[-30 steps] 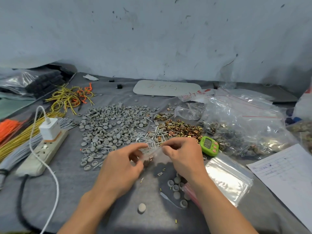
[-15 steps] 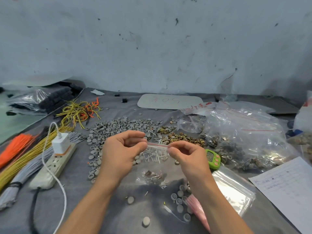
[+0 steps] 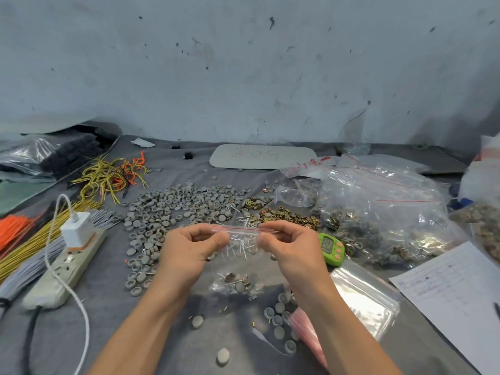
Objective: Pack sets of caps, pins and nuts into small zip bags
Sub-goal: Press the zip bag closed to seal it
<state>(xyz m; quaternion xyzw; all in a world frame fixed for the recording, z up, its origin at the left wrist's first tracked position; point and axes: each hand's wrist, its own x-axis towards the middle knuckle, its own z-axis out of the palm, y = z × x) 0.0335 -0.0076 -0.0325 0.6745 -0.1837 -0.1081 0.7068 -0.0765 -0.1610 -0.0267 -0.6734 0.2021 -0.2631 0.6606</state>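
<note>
Above grey mat (image 3: 113, 320): left hand (image 3: 186, 253) and right hand (image 3: 290, 251) pinch zip bag (image 3: 239, 269) top, 2 ends; caps, pins inside.

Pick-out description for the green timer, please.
Start at the grey cloth-covered table, then find the big clear plastic bag of packed hardware on its right side. Just left of that bag, beside the person's right hand, lies the small lime-green digital timer. Nothing else nearby is lime green with pink buttons.

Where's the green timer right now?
Head view, right of centre: the green timer lies just right of the right hand, on the near side of the nut pile.
</note>
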